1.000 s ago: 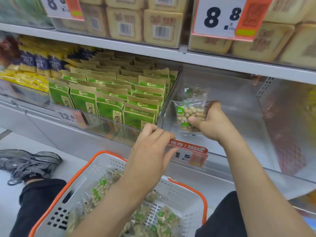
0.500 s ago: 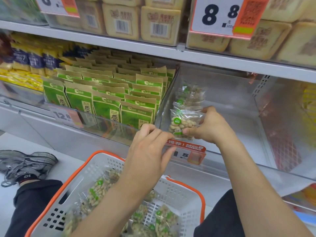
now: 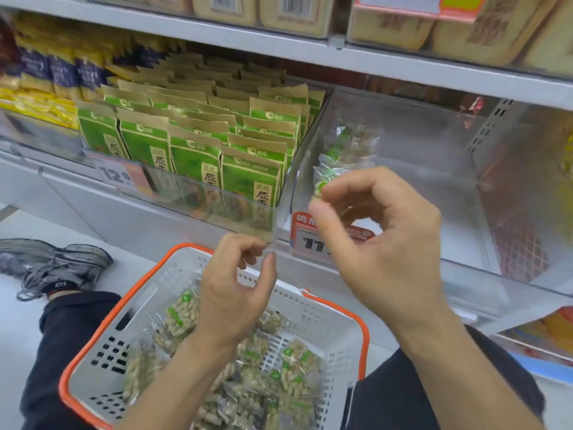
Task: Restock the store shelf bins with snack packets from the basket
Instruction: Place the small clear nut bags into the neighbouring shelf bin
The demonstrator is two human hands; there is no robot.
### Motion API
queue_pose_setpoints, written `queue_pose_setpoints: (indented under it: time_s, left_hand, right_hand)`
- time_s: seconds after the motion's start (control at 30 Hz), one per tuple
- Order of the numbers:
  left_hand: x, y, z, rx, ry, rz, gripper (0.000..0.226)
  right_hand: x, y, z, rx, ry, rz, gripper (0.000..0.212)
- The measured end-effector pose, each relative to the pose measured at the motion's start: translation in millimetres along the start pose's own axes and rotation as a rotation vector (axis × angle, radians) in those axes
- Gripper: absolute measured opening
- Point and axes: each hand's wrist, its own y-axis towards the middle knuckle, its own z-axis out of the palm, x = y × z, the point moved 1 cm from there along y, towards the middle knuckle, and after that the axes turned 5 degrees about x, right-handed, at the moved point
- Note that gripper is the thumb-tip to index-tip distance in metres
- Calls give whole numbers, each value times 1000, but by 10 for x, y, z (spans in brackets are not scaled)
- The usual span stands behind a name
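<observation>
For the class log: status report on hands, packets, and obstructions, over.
Left hand and right hand empty. One packet stands in clear bin; more in basket. Nothing obstructing.

The right hand (image 3: 384, 243) covers the lower part of a clear snack packet (image 3: 325, 176) in the clear shelf bin (image 3: 434, 181), so contact between fingers and packet cannot be told. It also hides most of the red price tag (image 3: 305, 234), leaving only the digits "11" readable. The left hand (image 3: 235, 290) and forearm block the middle of the basket (image 3: 325, 324), concealing several packets. The upper price sign (image 3: 418, 4) is cut off by the top edge, its number out of view. Blue and yellow packets (image 3: 59, 72) at far left are blurred, their print illegible. The grey shoe (image 3: 46, 265) runs off the left edge.
</observation>
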Motion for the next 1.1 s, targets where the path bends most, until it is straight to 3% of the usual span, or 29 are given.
queue_pose_setpoints:
  time_s: [0.1,0.23,0.37,0.53,0.7,0.77,0.9,1.03,1.1]
  left_hand:
    - [514,-419,-81,165,44,-236,17]
    - [1301,-1007,-248,422,280,-469,20]
    - [1737,-1440,-455,590,478,-661,41]
    - [1913,-1661,-532,689,533,-749,61]
    - [2026,-1711,-431,794,631,-749,61]
    - [2041,-1687,-352,849,662,-734,63]
    - [2098,-1619,-220,937,740,-757,66]
    - [2064,-1572,-119,911,810,-777,52]
    - [2049,-1581,-83,848,798,-817,37]
  right_hand:
    - [-9,-264,470,337,-49,-100,11]
    - [-436,-540,1094,793,-223,66,17]
    - [-1076,-803,1563,1012,-402,274,20]
    - [-1667,-1217,1856,1165,-501,519,20]
    - [-2009,-1531,2119,1140,-473,697,67]
    - [-2093,-1629,2189,1077,-440,770,74]
    - [-2173,-1794,2342,990,-364,898,72]
    - [-2204,-1978,2424,1172,-428,939,42]
    - [-2224,-2044,2416,1148,-453,929,33]
